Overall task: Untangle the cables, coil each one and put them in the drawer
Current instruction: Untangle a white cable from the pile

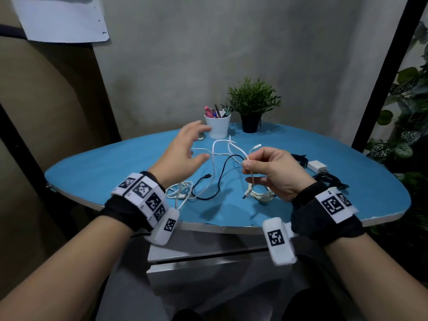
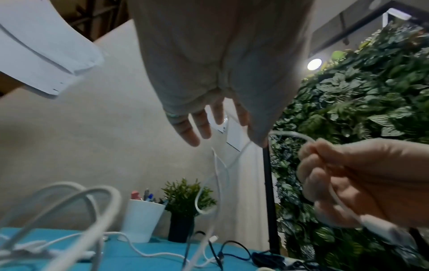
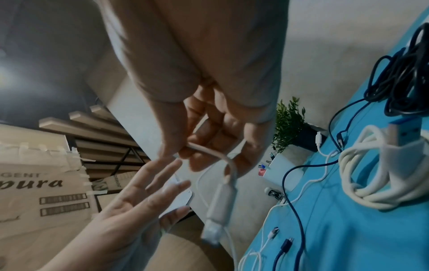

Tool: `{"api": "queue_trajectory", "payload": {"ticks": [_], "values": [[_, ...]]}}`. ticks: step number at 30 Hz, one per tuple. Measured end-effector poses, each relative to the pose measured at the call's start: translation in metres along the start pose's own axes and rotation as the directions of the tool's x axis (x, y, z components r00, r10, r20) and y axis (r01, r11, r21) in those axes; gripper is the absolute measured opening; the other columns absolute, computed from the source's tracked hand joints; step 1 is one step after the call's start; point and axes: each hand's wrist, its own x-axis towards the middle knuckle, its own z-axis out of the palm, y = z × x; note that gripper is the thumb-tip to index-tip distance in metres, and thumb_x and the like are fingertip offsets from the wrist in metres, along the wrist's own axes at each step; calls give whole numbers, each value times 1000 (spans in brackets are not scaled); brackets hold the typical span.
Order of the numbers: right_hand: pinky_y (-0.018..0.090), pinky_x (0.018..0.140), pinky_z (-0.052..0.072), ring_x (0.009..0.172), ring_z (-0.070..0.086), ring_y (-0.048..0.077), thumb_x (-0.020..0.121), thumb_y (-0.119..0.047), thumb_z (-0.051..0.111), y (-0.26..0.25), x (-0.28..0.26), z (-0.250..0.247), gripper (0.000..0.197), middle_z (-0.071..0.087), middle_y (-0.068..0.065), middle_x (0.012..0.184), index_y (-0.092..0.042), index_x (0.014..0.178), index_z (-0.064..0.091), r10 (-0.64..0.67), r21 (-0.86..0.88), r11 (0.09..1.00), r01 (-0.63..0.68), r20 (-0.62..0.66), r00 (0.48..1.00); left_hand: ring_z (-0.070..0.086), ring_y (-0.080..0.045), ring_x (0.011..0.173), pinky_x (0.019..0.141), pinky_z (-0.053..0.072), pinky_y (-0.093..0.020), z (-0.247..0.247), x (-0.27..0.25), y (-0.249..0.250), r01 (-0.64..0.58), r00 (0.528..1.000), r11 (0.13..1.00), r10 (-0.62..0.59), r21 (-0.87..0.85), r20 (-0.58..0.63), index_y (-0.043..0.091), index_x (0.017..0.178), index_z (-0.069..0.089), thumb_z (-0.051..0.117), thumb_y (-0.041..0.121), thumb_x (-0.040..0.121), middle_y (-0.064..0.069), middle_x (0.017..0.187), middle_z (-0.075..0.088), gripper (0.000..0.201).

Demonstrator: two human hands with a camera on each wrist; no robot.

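Note:
My right hand (image 1: 261, 169) pinches a thin white cable (image 1: 225, 144) near its plug end and holds it above the blue table (image 1: 115, 165); its USB plug (image 3: 214, 220) hangs below the fingers. My left hand (image 1: 185, 151) hovers open beside it, fingers spread, holding nothing. A black cable (image 1: 217, 179) loops loosely across the table's middle. A coiled thick white cable (image 1: 260, 193) lies under my right hand. Another loose white coil (image 1: 179, 192) lies by my left wrist. A black cable bundle (image 1: 328, 179) sits at the right. The drawer unit (image 1: 208, 262) stands shut below the table edge.
A white pen cup (image 1: 217, 126) and a potted plant (image 1: 252, 105) stand at the table's back edge. A white charger block (image 1: 317, 166) lies right of my hand. A leafy green wall (image 1: 407, 123) and black pole (image 1: 379, 77) are to the right.

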Motion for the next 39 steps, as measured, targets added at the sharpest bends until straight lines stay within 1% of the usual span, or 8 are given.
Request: {"api": "queue_trajectory", "payload": {"ticks": [5, 13, 19, 26, 30, 33, 37, 39], "values": [[25, 58, 50, 52, 55, 14, 82, 3, 62, -3, -11, 9, 15, 59, 1, 61, -9, 75, 57, -46, 0, 999, 46, 155, 987, 54, -9, 102, 90, 41, -21, 21, -2, 12, -165, 981, 986, 162, 22, 108, 16, 111, 65, 64, 19, 87, 0, 132, 52, 24], [20, 43, 31, 39, 26, 11, 91, -20, 54, 2, -18, -2, 21, 36, 0, 45, -8, 74, 55, 102, -45, 995, -93, 280, 955, 52, -29, 66, 61, 44, -35, 14, -2, -2, 133, 982, 990, -138, -46, -129, 16, 87, 64, 55, 17, 92, -17, 74, 61, 11], [23, 46, 41, 40, 38, 10, 96, -18, 43, -10, -16, 3, 18, 45, -1, 49, -9, 83, 52, -58, 422, 907, -1, 126, 990, 62, -21, 77, 72, 46, -27, 26, -14, -12, 147, 974, 979, -168, 140, 154, 13, 89, 67, 53, 13, 93, -2, 84, 67, 15], [35, 88, 54, 111, 61, 24, 94, 11, 30, -13, -8, 3, 29, 64, 12, 113, -7, 100, 52, -143, 627, 764, 151, -64, 988, 64, -12, 92, 81, 49, -27, 50, -34, 0, -170, 919, 948, 55, 268, 389, 22, 100, 66, 56, 22, 92, 9, 97, 71, 13], [35, 92, 51, 104, 62, 22, 93, 13, 31, -2, 0, 3, 42, 59, 0, 107, -17, 105, 58, -188, 193, 953, 234, -230, 955, 60, -20, 82, 74, 49, -37, 47, -38, 8, -291, 894, 913, 153, 286, 421, 23, 94, 59, 52, 30, 93, 4, 89, 66, 10], [20, 42, 39, 40, 42, 11, 91, 10, 28, 2, -8, 1, 48, 54, -2, 83, -12, 124, 54, -230, -410, 899, 155, -139, 963, 58, -23, 79, 70, 47, -37, 37, -36, 10, -281, 931, 895, 166, 347, 326, 22, 92, 55, 48, 29, 94, 2, 85, 64, 10], [30, 67, 53, 75, 62, 12, 90, 7, 25, 5, -10, 2, 49, 55, 9, 121, -11, 131, 45, -71, -627, 777, 52, -5, 997, 57, -17, 73, 67, 46, -33, 21, -28, 12, -138, 987, 954, 110, 268, 116, 20, 92, 55, 48, 27, 95, 5, 80, 63, 9], [27, 69, 52, 73, 61, 20, 96, -1, 26, 8, -11, 7, 37, 59, 10, 105, -10, 126, 45, -4, -563, 826, 27, 42, 999, 54, -10, 66, 65, 45, -30, 16, -22, 11, -57, 998, 989, 55, 139, 18, 20, 91, 55, 50, 25, 95, 8, 73, 61, 8]]}}
